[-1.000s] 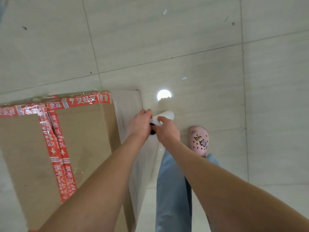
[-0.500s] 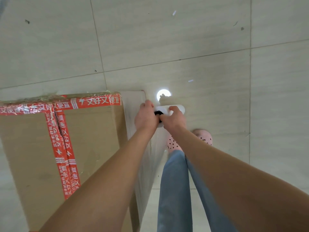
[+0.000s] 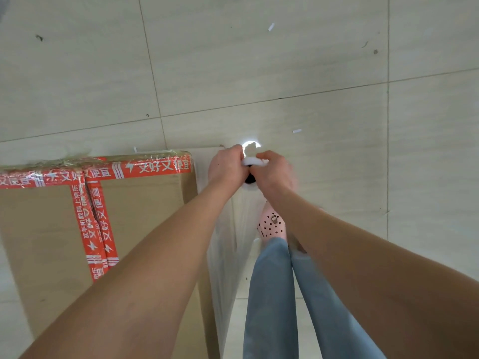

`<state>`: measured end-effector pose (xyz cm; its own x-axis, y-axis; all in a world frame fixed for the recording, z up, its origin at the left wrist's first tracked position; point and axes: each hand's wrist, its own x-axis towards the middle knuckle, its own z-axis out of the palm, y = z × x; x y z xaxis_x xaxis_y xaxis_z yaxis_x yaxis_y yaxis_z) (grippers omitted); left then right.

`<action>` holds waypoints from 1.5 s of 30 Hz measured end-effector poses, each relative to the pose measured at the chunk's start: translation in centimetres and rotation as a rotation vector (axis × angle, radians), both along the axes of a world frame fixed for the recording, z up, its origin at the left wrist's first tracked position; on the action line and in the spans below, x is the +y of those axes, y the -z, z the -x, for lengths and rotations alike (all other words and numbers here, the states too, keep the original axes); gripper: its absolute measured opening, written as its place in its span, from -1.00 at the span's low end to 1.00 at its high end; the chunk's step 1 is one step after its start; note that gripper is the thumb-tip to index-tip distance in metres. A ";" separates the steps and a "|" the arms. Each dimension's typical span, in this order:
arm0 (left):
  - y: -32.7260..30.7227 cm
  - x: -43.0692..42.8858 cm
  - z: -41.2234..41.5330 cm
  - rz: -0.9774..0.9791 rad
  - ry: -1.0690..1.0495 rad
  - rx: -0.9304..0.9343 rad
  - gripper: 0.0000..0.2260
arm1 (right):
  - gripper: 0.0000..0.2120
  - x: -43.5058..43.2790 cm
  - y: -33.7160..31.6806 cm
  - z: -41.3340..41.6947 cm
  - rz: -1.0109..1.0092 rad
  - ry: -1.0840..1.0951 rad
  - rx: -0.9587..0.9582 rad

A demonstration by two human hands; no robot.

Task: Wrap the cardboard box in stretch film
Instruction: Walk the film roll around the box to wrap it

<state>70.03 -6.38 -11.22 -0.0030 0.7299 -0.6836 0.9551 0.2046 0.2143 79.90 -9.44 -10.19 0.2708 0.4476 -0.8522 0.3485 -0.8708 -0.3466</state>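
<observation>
A single wide-angle head camera looks steeply down, near the brown cardboard box (image 3: 145, 203), onto the pale tiled floor (image 3: 285, 60).

Left hand (image 3: 226, 165), right hand (image 3: 272, 174), film roll (image 3: 255, 162) nearer far corner of cardboard box (image 3: 145, 203)

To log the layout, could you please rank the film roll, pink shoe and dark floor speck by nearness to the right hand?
1. film roll, gripped by the right hand.
2. pink shoe, on the floor below.
3. dark speck, far upper-left tile.
</observation>
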 end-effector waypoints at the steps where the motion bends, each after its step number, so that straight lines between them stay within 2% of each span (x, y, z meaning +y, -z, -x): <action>1: 0.0 0.0 -0.2 0.012 -0.122 -0.001 -0.96 | -0.61 0.3 0.0 -0.1 -0.026 -0.009 -0.023; 5: 0.0 0.3 -0.9 0.105 -0.624 -0.101 -0.81 | -0.60 1.4 0.1 -0.1 -0.074 0.032 -0.008; 7: -0.3 0.5 -1.1 0.164 -0.672 -0.131 -0.77 | -0.62 1.8 0.3 -0.1 -0.086 0.063 0.011; 9: -0.4 1.2 -0.9 0.131 -0.442 -0.077 -0.76 | -0.64 2.0 0.4 0.0 -0.097 0.083 0.030; 13: -0.9 2.5 -1.1 -0.113 0.159 -0.034 -0.81 | -0.65 2.1 0.6 0.1 -0.108 0.064 0.050; 16: -1.0 3.2 -1.6 -0.157 0.323 -0.002 -0.87 | -0.68 2.5 0.6 -0.3 -0.108 0.006 0.033; 19: -1.1 3.6 -1.8 -0.140 0.166 -0.013 -0.94 | -0.74 3.6 0.1 -0.8 -0.104 -0.107 -0.066; 23: -1.4 4.3 -1.4 -0.110 -0.256 -0.021 -0.93 | -0.75 6.1 -0.6 -0.9 -0.155 -0.207 -0.168; 25: -1.5 4.9 -0.8 -0.078 -0.446 -0.024 -0.88 | -0.74 7.2 -0.9 -0.7 -0.174 -0.171 -0.143; 28: -1.0 5.6 0.2 0.007 -0.704 -0.085 -0.80 | -0.63 7.8 -0.9 0.1 -0.121 -0.137 -0.041; 30: -1.0 5.8 0.6 0.074 -0.759 -0.121 -0.73 | -0.61 7.8 -0.8 0.5 -0.119 -0.093 0.012; 33: -1.2 6.3 1.1 0.108 -0.506 -0.082 -0.69 | -0.66 7.5 -0.7 1.0 -0.125 0.018 0.070; 37: -1.4 6.7 1.6 -0.058 -0.068 -0.051 -0.66 | -0.69 7.2 -0.6 1.6 -0.090 0.029 0.088; 39: -1.2 6.8 1.5 -0.073 0.090 -0.017 -0.67 | -0.71 7.5 -0.6 1.6 -0.096 0.010 0.101; 41: -1.1 7.3 1.6 -0.063 0.172 0.024 -0.71 | -0.67 7.8 -0.6 1.8 -0.095 -0.009 0.113; 45: -1.1 8.7 1.7 -0.031 0.199 0.100 -0.80 | -0.55 8.6 -0.2 2.0 -0.072 -0.119 0.077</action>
